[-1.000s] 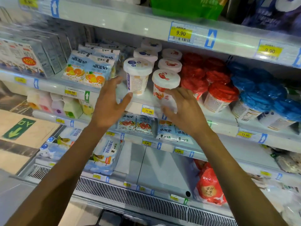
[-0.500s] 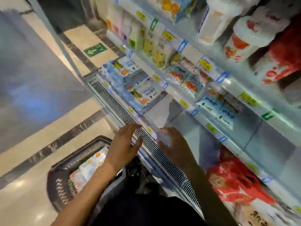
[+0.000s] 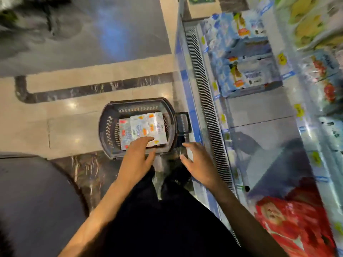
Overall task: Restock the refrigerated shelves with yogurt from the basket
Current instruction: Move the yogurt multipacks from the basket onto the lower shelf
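Note:
A dark plastic basket [image 3: 106, 127] stands on the floor beside the fridge. Inside it lie white yogurt multipacks [image 3: 143, 127] with orange fruit print, foil tops up. My left hand [image 3: 138, 154] hovers over the basket's near rim, fingers stretched toward the top pack, holding nothing. My right hand [image 3: 197, 161] hangs open just right of the basket, above the floor by the fridge's base, fingers spread. The refrigerated shelves [image 3: 259, 127] run along the right side of the view.
The fridge's slotted vent grille [image 3: 204, 108] runs along its front edge. Blue-white milk packs [image 3: 241, 52] sit on the bottom shelf, red bags [image 3: 297, 223] nearer me. A bare grey stretch of shelf lies between them. My dark trousers [image 3: 167, 219] fill the bottom centre.
Both hands left the upper shelf with the yogurt tubs and dropped down. My view swung from the shelves to the floor, and the basket now lies under my left hand.

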